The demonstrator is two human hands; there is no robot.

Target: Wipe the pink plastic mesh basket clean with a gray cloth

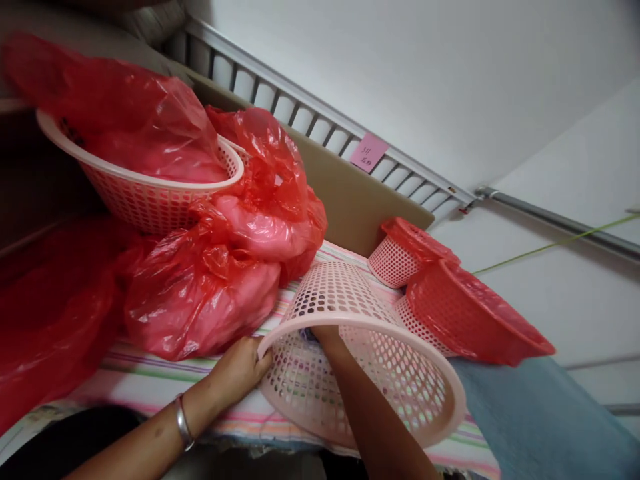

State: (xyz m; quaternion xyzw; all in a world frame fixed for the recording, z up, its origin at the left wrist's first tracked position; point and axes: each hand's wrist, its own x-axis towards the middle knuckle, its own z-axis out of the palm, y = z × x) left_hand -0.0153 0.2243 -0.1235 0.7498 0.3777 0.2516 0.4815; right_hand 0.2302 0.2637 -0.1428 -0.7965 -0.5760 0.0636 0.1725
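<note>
A pale pink perforated plastic basket (345, 293) lies tipped on its side on the striped cloth, its mouth facing me. My left hand (245, 365) is closed on the left edge of its rim, thumb over the lip. Reaching through the mouth, my right hand (325, 333) is inside against the upper wall. A bit of dark bluish-purple cloth (309, 335) shows at that hand, which is closed on it; its fingers are mostly hidden by the rim and wall.
Left of the basket lie red plastic bags (210, 300) with pink contents. Behind them stands another pink basket (145, 197) with a red bag inside. More red-lined baskets (475, 313) sit at the right. A metal rail with a pink note (369, 152) runs along the back.
</note>
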